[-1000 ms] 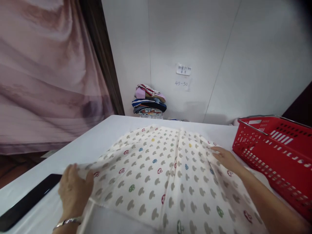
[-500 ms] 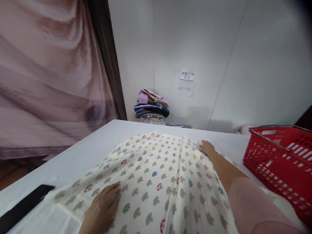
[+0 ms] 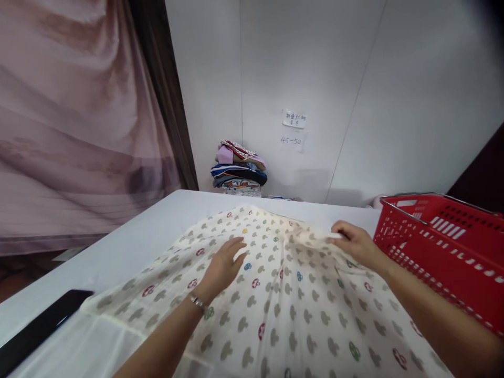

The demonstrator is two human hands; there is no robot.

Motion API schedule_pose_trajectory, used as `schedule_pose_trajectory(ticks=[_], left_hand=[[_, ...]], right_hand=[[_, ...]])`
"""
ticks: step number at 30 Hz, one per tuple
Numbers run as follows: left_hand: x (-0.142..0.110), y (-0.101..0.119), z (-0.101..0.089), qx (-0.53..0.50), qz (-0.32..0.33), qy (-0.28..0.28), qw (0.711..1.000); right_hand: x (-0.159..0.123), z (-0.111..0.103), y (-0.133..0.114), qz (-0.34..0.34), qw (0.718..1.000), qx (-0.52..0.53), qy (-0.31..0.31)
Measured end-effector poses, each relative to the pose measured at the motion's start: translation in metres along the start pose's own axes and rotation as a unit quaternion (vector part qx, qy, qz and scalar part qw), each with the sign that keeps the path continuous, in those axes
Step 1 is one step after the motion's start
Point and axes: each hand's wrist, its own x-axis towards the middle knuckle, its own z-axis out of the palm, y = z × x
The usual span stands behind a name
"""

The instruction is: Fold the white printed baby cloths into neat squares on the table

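From the head view: got a large cream fabric sheet with grey mushroom shapes and a few coloured ones (image 3: 248, 294) spread out over a smooth white table (image 3: 134, 241), kinda wrinkly down the middle. Using that cloth as the landmark for everything else here.

Left hand (image 3: 224, 262), silver metal bracelet (image 3: 198, 302) on the wrist, out over the left-middle part of the cloth. Fingers loosely extended, thumb spread away from them, nothing gripped. Can't tell if touching the fabric or just above.

Right hand (image 3: 356, 244) up at the far right part of the cloth, fingers curled in narrow and pinching a bunched bit of fabric, pulling up some folds toward the middle.

Right of the cloth, a red plastic basket with slotted sides and a metal handle (image 3: 433, 257), partly cut off. Left of the cloth, a long flat black glossy object (image 3: 43, 325). Beyond the cloth, a messy stack of folded multicoloured fabrics (image 3: 238, 168), plus a handwritten white paper note (image 3: 294, 119) on the pale wall (image 3: 291, 63).
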Motion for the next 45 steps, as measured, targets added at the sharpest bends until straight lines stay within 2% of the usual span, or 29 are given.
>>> schedule_pose_trajectory(ticks=[3,5,8,11,14,16,21,26,31,35,37,40,43,45], left_hand=[[0.024,0.031,0.016,-0.002,0.101,0.003,0.995],[0.033,0.044,0.027,0.014,0.161,-0.008,0.987],[0.034,0.045,0.041,0.04,0.213,-0.038,0.975],[0.022,0.035,0.049,0.036,0.212,-0.033,0.976],[0.006,0.031,0.049,0.01,0.205,0.015,0.979],[-0.001,0.036,0.046,0.001,0.207,0.03,0.978],[-0.005,0.057,0.041,0.013,0.195,0.006,0.981],[0.002,0.067,0.056,0.036,0.175,-0.003,0.984],[0.014,0.06,0.075,0.053,0.121,-0.008,0.991],[0.022,0.047,0.074,0.066,0.082,-0.008,0.994],[0.023,0.046,0.067,0.062,0.09,0.021,0.994],[0.019,0.059,0.055,0.044,0.148,0.058,0.986],[0.011,0.078,0.049,0.044,0.212,0.056,0.975],[0.008,0.087,0.049,0.06,0.23,0.045,0.97]], right_hand=[[-0.047,-0.007,-0.041,-0.085,0.99,-0.048,-0.099],[-0.073,-0.009,-0.057,-0.128,0.979,-0.077,-0.137],[-0.1,-0.014,-0.066,-0.154,0.973,-0.112,-0.134],[-0.114,-0.021,-0.067,-0.151,0.977,-0.124,-0.081],[-0.118,-0.025,-0.065,-0.148,0.982,-0.112,-0.026],[-0.117,-0.026,-0.063,-0.155,0.983,-0.103,-0.011],[-0.113,-0.021,-0.064,-0.197,0.973,-0.122,0.0],[-0.113,-0.022,-0.074,-0.221,0.962,-0.156,0.027],[-0.115,-0.029,-0.083,-0.275,0.947,-0.151,0.072],[-0.117,-0.034,-0.089,-0.278,0.951,-0.106,0.085],[-0.117,-0.035,-0.089,-0.267,0.955,-0.089,0.088],[-0.116,-0.033,-0.088,-0.247,0.961,-0.08,0.094],[-0.115,-0.03,-0.086,-0.237,0.962,-0.087,0.103],[-0.115,-0.029,-0.085,-0.234,0.961,-0.106,0.099]])
